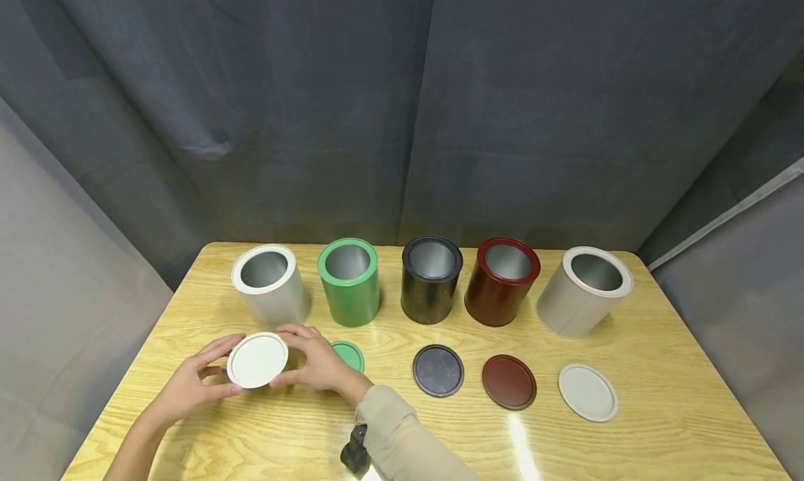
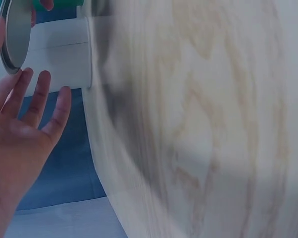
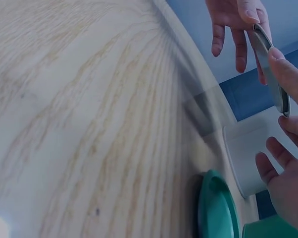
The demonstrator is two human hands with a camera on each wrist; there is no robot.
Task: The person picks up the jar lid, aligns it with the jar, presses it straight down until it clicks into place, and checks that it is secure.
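Observation:
A round white lid (image 1: 257, 360) is held up off the table, tilted, between both hands. My left hand (image 1: 196, 380) pinches its left edge between thumb and fingers. On the opposite edge, my right hand (image 1: 318, 361) pinches it the same way. In the left wrist view the lid (image 2: 18, 34) appears nearly edge-on, and in the right wrist view both hands meet its rim. Just behind stands a white can (image 1: 276, 289) with an open top. A green lid (image 1: 349, 355) lies on the table, partly hidden by the right hand.
Along the back stand a green can (image 1: 352, 292), a black can (image 1: 430, 289), a dark red can (image 1: 499, 289) and an off-white can (image 1: 574, 303), all open-topped. Before them lie a black lid (image 1: 438, 371), a dark red lid (image 1: 509, 382) and an off-white lid (image 1: 587, 392).

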